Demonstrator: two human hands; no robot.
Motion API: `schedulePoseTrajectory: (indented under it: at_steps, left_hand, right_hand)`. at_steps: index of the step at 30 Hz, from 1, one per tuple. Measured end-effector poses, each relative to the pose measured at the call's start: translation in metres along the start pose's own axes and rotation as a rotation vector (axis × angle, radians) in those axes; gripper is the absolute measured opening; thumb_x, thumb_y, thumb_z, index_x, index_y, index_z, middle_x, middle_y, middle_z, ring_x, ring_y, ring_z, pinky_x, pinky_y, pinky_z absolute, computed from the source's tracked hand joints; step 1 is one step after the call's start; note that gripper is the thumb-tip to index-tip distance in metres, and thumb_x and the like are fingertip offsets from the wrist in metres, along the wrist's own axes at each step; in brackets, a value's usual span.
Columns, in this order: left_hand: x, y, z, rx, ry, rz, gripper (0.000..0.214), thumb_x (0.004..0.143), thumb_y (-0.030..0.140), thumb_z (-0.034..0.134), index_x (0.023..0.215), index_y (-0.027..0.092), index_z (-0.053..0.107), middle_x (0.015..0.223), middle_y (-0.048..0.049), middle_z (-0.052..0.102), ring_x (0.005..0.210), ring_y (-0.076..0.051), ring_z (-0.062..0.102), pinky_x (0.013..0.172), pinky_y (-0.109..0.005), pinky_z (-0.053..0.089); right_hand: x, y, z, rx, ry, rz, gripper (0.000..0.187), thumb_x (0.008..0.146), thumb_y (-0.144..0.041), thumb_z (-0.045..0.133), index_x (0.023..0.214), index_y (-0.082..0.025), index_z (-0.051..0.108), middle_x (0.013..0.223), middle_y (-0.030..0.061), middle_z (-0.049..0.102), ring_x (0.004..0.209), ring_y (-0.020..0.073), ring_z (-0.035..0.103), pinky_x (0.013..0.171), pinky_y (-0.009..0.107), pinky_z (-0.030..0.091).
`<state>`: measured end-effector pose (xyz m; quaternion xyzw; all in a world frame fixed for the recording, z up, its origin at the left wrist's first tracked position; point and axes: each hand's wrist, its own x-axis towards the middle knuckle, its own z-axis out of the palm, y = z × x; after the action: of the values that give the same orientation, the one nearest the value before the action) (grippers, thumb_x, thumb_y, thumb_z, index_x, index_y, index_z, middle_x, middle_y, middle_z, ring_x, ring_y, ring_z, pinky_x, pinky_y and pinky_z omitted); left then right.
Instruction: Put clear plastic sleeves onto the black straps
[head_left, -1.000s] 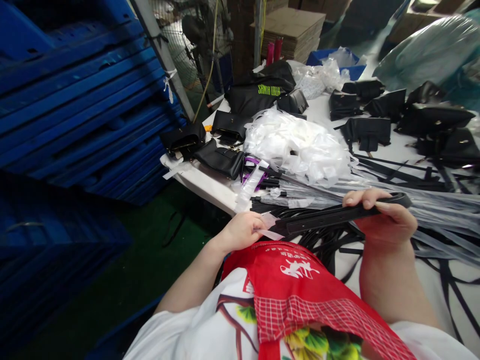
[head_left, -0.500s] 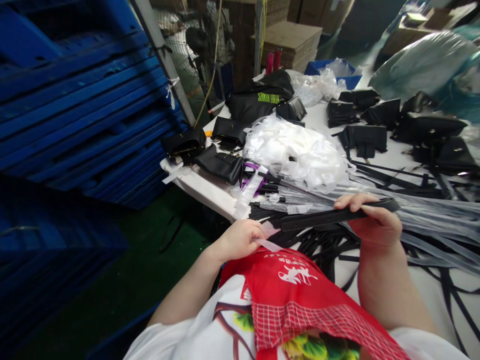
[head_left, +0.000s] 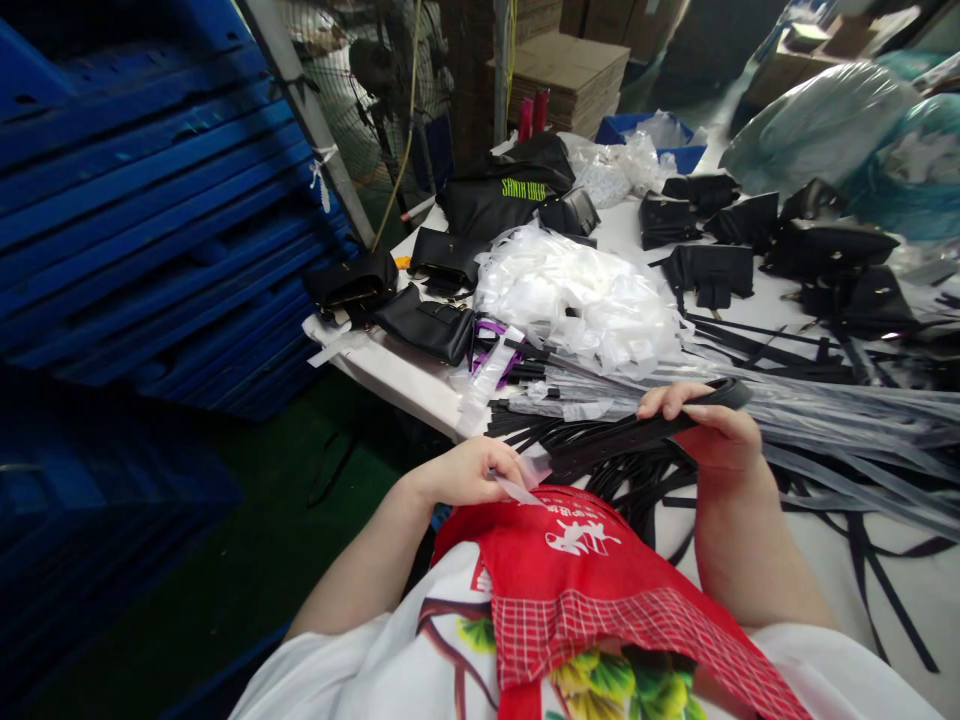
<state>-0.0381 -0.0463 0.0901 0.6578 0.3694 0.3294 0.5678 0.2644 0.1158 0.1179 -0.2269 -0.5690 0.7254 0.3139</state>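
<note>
- By the left grip (head_left: 469, 472), whose thumb and fingers are being pressed together, a translucent film strip (head_left: 534, 463) is being pinched near the near edge of the bench (head_left: 621, 228).
- By the right grip (head_left: 724, 440), clamped on it, a black strap (head_left: 611, 442) is being held above that edge, its looped end being pointed away from the left grip.
- Whether the strap and the film are being joined cannot be told.
- Beneath the strap, the near edge is being covered by loose black straps (head_left: 645, 495).
- Toward the right edge, clear-wrapped straps (head_left: 832, 402) are being spread.
- The near left corner is being taken up by small black bags (head_left: 426, 322).
- Between these and the black bags (head_left: 832, 250) farther right, a white film heap (head_left: 577, 300) is being supported.
- Near the far edge, a blue bin (head_left: 686, 158) is being filled with clear plastic.
</note>
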Motion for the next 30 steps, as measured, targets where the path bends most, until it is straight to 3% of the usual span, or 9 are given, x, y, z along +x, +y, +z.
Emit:
schedulePoseTrajectory:
  at_steps: [4,10,17,23,27,30]
  left_hand:
    - [0.008,-0.008,0.001,-0.014,-0.014,-0.049,0.018,0.085,0.027,0.067,0.087,0.013,0.077,0.095,-0.0120,0.075,0.089,-0.020,0.070,0.080,-0.026,0.053]
    - [0.017,-0.024,0.005,0.078,0.017,-0.073,0.020,0.085,0.029,0.067,0.079,0.012,0.076,0.084,-0.0084,0.074,0.079,-0.017,0.067,0.073,-0.024,0.051]
    - [0.024,-0.023,0.005,0.000,0.020,-0.078,0.030,0.085,0.040,0.067,0.086,0.013,0.078,0.084,-0.0086,0.073,0.080,-0.018,0.066,0.070,-0.023,0.049]
    - [0.036,-0.022,0.010,0.037,0.025,-0.042,0.022,0.082,0.029,0.066,0.075,0.011,0.076,0.075,-0.0061,0.069,0.070,-0.014,0.061,0.066,-0.023,0.046]
    - [0.039,-0.021,0.010,0.139,0.114,-0.062,0.025,0.083,0.022,0.062,0.063,0.012,0.072,0.066,-0.0032,0.063,0.063,-0.012,0.057,0.061,-0.023,0.042]
    - [0.040,-0.018,0.008,0.239,0.169,-0.089,0.023,0.080,0.011,0.058,0.062,0.013,0.072,0.065,-0.0018,0.063,0.062,-0.011,0.056,0.060,-0.022,0.040]
  right_hand:
    - [0.005,0.004,0.005,0.038,-0.033,0.029,0.018,0.078,-0.029,0.058,0.080,-0.018,0.073,0.088,0.0109,0.072,0.085,0.0256,0.064,0.075,0.036,0.051]
    - [0.007,0.007,0.006,0.065,0.027,0.030,0.017,0.075,-0.031,0.061,0.076,-0.019,0.072,0.084,0.0094,0.071,0.079,0.0241,0.065,0.071,0.035,0.052]
    - [0.006,0.010,0.000,0.063,0.027,0.056,0.017,0.077,-0.030,0.061,0.079,-0.018,0.072,0.087,0.0098,0.072,0.081,0.0236,0.066,0.074,0.034,0.052]
    - [0.011,0.018,0.008,0.066,0.013,0.102,0.020,0.078,-0.035,0.063,0.081,-0.018,0.072,0.087,0.0093,0.072,0.081,0.0236,0.066,0.077,0.036,0.052]
    - [0.015,0.024,0.012,-0.017,0.061,0.129,0.024,0.078,-0.042,0.067,0.081,-0.018,0.072,0.090,0.0093,0.072,0.090,0.0248,0.066,0.080,0.037,0.053]
    - [0.016,0.034,0.010,-0.098,0.151,0.177,0.028,0.077,-0.044,0.072,0.078,-0.017,0.073,0.082,0.0085,0.071,0.072,0.0194,0.064,0.058,0.028,0.051]
